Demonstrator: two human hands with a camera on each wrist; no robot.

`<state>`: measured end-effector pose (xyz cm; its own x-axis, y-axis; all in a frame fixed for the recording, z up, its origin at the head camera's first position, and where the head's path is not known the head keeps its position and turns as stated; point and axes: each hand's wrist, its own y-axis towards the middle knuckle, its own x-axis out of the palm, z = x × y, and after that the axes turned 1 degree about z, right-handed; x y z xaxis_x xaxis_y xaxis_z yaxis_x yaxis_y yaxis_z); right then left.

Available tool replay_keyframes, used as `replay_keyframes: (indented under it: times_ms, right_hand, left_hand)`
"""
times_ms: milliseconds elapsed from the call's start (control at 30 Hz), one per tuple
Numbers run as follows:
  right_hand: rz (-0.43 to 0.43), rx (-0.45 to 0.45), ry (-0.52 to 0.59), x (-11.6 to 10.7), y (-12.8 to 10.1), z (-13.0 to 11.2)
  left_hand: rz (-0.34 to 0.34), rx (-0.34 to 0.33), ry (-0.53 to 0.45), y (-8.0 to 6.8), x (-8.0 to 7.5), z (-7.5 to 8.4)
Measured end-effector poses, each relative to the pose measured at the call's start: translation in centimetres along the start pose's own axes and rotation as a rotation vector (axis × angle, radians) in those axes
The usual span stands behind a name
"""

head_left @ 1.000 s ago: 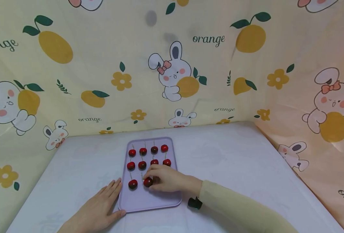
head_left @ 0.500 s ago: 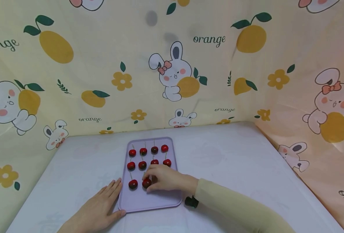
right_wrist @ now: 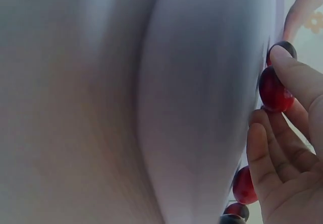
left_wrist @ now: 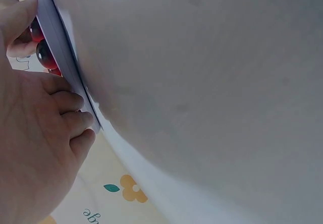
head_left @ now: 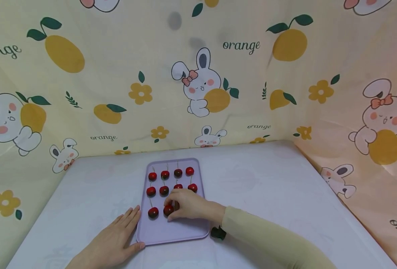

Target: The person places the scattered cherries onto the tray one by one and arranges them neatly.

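Here your right hand point(head_left: 188, 206) pinches a cherry point(head_left: 168, 210) onto the tray point(head_left: 174, 235), while beside that grip your flat, relaxed left hand point(head_left: 112, 244) steadies the rim

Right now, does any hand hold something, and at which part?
The right hand pinches a cherry by its round body. The left hand only rests flat against the tray.

R grip point(head_left: 185, 204) nudged cherry point(head_left: 168, 210) slightly left on tray point(head_left: 171, 235).

Soft, even, bright light fills the head view, with faint shadows and slight bending at the edges. Both wrist views are blurred, close surfaces out of focus.
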<state>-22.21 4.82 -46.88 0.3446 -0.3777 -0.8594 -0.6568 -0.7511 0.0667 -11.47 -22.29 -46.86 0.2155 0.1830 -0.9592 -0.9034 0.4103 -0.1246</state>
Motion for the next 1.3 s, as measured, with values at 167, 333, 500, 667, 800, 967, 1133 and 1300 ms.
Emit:
replay_keyframes:
  times_ms: [167, 333, 500, 667, 800, 967, 1133, 1300]
  right_hand:
    - [0.017, 0.024, -0.001, 0.16, 0.14, -0.15]
    - [0.025, 0.036, 0.003, 0.32, 0.18, -0.18]
    - [0.029, 0.029, 0.002, 0.38, 0.2, -0.13]
    - [0.031, 0.025, -0.001, 0.41, 0.16, -0.04]
    - [0.033, 0.022, -0.005, 0.35, 0.01, -0.04]
    - [0.037, 0.029, -0.011, 0.24, -0.24, -0.11]
    - [0.056, 0.03, -0.002, 0.09, -0.5, -0.11]
    - [0.076, 0.024, 0.003, -0.16, -0.63, -0.03]
  left_hand:
    - [-0.007, -0.015, -0.005, 0.13, 0.02, 0.0]
    - [-0.006, -0.017, -0.001, 0.21, 0.02, 0.0]
    - [-0.015, -0.018, -0.008, 0.19, 0.01, 0.0]
    - [-0.013, -0.002, -0.005, 0.15, 0.01, -0.01]
    - [-0.004, 0.009, 0.003, 0.09, 0.01, 0.03]
    - [-0.005, 0.012, 0.008, 0.16, 0.1, 0.06]
    - [-0.01, 0.003, 0.005, 0.34, 0.17, -0.07]
    - [0.031, 0.022, 0.014, 0.22, 0.05, -0.33]
